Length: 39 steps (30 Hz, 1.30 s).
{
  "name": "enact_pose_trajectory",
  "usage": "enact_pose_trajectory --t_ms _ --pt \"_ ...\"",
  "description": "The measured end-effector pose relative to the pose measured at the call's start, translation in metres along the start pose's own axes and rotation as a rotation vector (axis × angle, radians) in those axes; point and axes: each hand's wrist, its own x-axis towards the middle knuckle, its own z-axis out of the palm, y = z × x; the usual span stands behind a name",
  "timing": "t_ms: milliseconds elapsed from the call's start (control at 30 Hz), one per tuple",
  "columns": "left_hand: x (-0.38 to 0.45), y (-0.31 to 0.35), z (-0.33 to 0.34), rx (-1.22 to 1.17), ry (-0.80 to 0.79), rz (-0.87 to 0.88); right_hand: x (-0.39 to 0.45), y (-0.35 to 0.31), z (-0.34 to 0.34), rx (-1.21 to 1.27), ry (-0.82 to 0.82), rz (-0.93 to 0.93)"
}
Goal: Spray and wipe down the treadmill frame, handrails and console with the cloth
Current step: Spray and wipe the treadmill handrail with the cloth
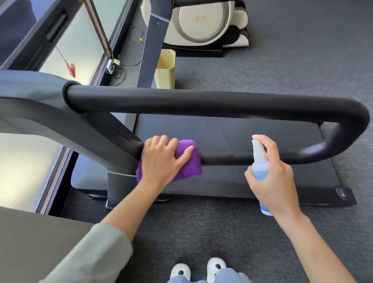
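partly, left hand [162, 160] hides purple cloth [189, 162] on handrail [224, 110].

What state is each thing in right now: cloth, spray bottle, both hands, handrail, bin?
purple cloth: bunched, pressed on the lower handrail bar near the upright.
left hand: flat on the cloth, fingers spread.
spray bottle: upright, held, nozzle beside the bar.
right hand: grips the bottle, forefinger on top of the nozzle.
handrail: upper bar untouched.
yellow bin: upright on the carpet, open top.
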Motion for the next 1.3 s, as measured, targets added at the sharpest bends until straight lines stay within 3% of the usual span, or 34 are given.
enact_pose_trajectory --t_ms 100,267,500,633,767,867,1067,1300 --pt "0.002 -0.012 0.003 0.029 0.002 0.031 -0.002 -0.002 0.003 0.003 0.001 -0.012" --pt "0.004 0.034 0.004 -0.028 0.003 -0.081 -0.01 0.006 0.0 -0.002 0.033 0.039" --pt "0.018 0.12 -0.001 -0.108 -0.034 0.057 -0.02 0.007 -0.007 -0.03 0.057 -0.011" --pt "0.006 0.082 0.004 -0.132 0.014 0.184 -0.018 0.004 -0.005 -0.026 0.041 0.01" --pt "0.001 0.007 0.005 -0.057 0.026 0.064 -0.017 0.005 -0.003 -0.009 0.029 0.035" --pt "0.002 -0.012 0.006 -0.062 0.013 0.031 -0.018 0.011 -0.005 -0.015 0.046 0.039" --pt "0.011 0.049 0.003 -0.043 -0.001 -0.065 -0.024 0.026 -0.017 -0.007 0.086 0.111" --pt "0.023 0.157 0.002 -0.141 -0.021 0.141 -0.03 0.027 -0.032 -0.052 0.147 0.077"
